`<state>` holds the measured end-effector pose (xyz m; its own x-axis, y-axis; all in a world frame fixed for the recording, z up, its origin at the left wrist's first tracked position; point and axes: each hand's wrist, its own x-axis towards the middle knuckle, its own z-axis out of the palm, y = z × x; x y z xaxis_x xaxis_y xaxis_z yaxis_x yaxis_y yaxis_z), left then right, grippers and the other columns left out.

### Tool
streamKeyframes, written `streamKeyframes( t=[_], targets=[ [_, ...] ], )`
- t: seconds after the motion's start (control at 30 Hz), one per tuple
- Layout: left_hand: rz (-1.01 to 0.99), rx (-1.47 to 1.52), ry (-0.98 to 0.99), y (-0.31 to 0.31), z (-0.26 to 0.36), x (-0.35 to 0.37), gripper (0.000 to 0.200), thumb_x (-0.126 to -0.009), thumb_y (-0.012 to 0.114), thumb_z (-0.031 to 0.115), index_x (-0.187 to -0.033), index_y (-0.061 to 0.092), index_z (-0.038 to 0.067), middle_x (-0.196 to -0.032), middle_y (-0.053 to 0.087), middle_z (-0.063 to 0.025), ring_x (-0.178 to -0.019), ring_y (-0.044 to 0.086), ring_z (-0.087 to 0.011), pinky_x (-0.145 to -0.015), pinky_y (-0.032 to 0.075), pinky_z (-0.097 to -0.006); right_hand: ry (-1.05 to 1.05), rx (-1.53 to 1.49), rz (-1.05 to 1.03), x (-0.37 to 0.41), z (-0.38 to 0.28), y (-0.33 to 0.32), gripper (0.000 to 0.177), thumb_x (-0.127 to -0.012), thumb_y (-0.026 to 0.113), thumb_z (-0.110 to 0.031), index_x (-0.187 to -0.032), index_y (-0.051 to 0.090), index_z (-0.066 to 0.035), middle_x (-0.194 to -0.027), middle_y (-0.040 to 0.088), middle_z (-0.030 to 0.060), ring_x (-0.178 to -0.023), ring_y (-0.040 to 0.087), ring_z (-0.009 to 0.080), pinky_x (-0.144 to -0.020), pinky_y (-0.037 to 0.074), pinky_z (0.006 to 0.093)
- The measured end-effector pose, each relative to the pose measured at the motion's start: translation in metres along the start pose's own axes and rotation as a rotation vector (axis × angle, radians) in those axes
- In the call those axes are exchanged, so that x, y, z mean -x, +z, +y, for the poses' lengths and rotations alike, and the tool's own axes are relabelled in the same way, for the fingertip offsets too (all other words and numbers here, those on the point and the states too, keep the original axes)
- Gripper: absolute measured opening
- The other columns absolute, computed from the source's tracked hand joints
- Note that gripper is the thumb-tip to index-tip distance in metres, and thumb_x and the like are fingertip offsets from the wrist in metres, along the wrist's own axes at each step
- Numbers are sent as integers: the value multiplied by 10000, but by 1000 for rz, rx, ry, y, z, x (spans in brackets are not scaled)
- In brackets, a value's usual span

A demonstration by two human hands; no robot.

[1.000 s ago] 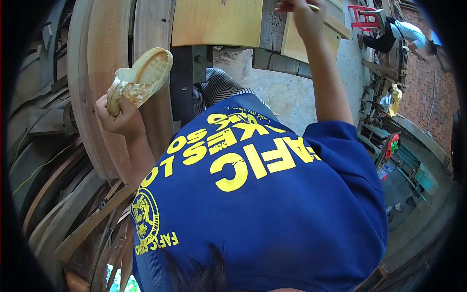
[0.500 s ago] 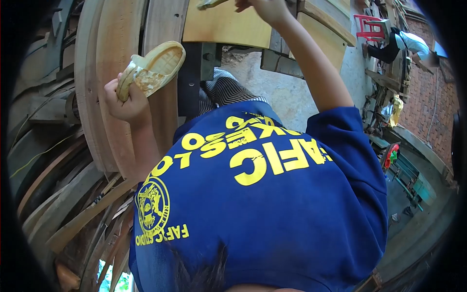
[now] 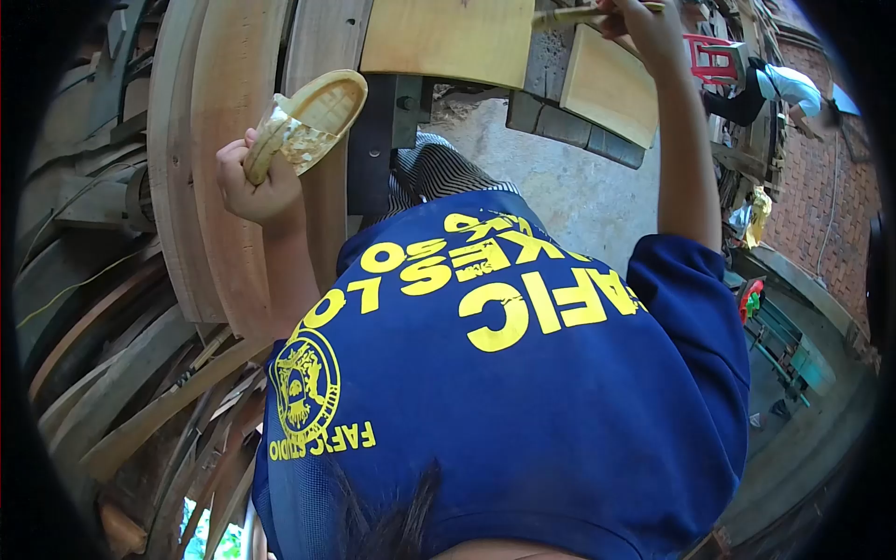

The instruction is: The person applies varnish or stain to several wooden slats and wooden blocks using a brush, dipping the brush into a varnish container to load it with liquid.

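Note:
My left hand (image 3: 259, 187) is closed around the near end of a yellowish, slipper-shaped open container (image 3: 313, 121). White residue is smeared over its near part, and ridges show inside its hollow. It is held tilted above long wooden planks. At the top edge, my right hand (image 3: 644, 28) grips a slim brush (image 3: 574, 15), its tip pointing left. Part of that hand is cut off by the frame. Below and left of the brush lies a pale yellow wooden panel (image 3: 448, 42); a second yellow panel (image 3: 611, 89) lies to the right, under my right forearm.
Wooden planks (image 3: 224, 168) run along the left, with curved offcuts (image 3: 140, 373) piled behind. A dark metal bracket (image 3: 378, 140) stands by my legs. Concrete floor (image 3: 560, 187) shows ahead. At far right, another person (image 3: 789, 89) bends near a red stool (image 3: 705, 58).
My right hand and brush have swung rightward, away from the first panel. The left hand still holds the container, shifted slightly right and up in view.

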<state>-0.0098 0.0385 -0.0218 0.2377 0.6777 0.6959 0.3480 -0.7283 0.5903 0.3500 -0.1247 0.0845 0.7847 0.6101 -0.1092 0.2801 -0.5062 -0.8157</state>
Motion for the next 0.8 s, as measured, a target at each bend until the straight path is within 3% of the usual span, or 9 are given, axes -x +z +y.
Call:
streamKeyframes(
  t=[0.03,0.1,0.13,0.17,0.37,0.57,0.67,0.77,0.8],
  targets=[
    [-15,8,-5,0,-2,-1,215,-810,609,17,-683,437,31,-651,517,-68,-547,494,-179,-521,411,-285,22,-27,86,3,1,6,231,-867,556,-178,-768,625,18,-639,616,79,-510,572,104,-461,487,223],
    [-9,17,-11,1,-1,-3,217,-812,606,15,-682,432,29,-654,513,-65,-548,490,-174,-522,408,-282,-154,-231,79,-4,54,22,244,-878,553,-192,-777,614,22,-641,608,75,-506,559,101,-486,494,227],
    [-1,21,-24,2,-1,-3,220,-815,602,13,-681,428,27,-658,510,-62,-549,485,-170,-522,406,-279,-176,-230,173,13,42,37,203,-842,523,-104,-690,603,4,-579,568,47,-478,517,98,-458,447,229],
    [-6,30,-22,2,1,-3,220,-815,602,13,-681,428,27,-658,510,-62,-549,485,-170,-522,406,-279,-206,-348,180,15,76,43,265,-858,561,-182,-729,611,44,-650,595,83,-509,570,124,-457,496,254],
    [-31,18,-52,1,2,-2,210,-822,598,13,-688,436,27,-670,499,-43,-566,478,-144,-528,401,-268,73,-235,272,92,78,38,262,-840,565,-155,-639,587,12,-594,574,62,-465,536,99,-412,425,231],
    [-26,42,-138,5,-1,-4,138,-793,606,2,-734,483,16,-715,531,-50,-616,508,-134,-561,428,-272,254,-468,310,154,63,19,120,-845,525,-91,-838,573,18,-711,601,94,-505,541,99,-432,467,238],
    [-43,25,-139,2,0,-4,109,-767,614,2,-773,505,5,-730,543,-60,-650,535,-148,-590,446,-282,149,-554,407,184,94,41,165,-856,473,-25,-1015,511,3,-835,596,101,-623,579,123,-541,531,260],
    [-59,51,-230,0,7,-3,119,-756,621,13,-798,511,-2,-734,547,-62,-670,549,-158,-608,454,-292,61,-790,363,203,136,68,139,-851,455,12,-946,555,-5,-846,604,95,-671,588,138,-612,536,279],
    [-66,23,-213,-1,8,-3,118,-757,617,15,-806,511,-4,-736,550,-64,-671,552,-160,-613,456,-293,2,-646,366,212,149,65,128,-849,452,14,-860,579,-3,-849,611,96,-683,588,139,-619,528,276]
  ],
)
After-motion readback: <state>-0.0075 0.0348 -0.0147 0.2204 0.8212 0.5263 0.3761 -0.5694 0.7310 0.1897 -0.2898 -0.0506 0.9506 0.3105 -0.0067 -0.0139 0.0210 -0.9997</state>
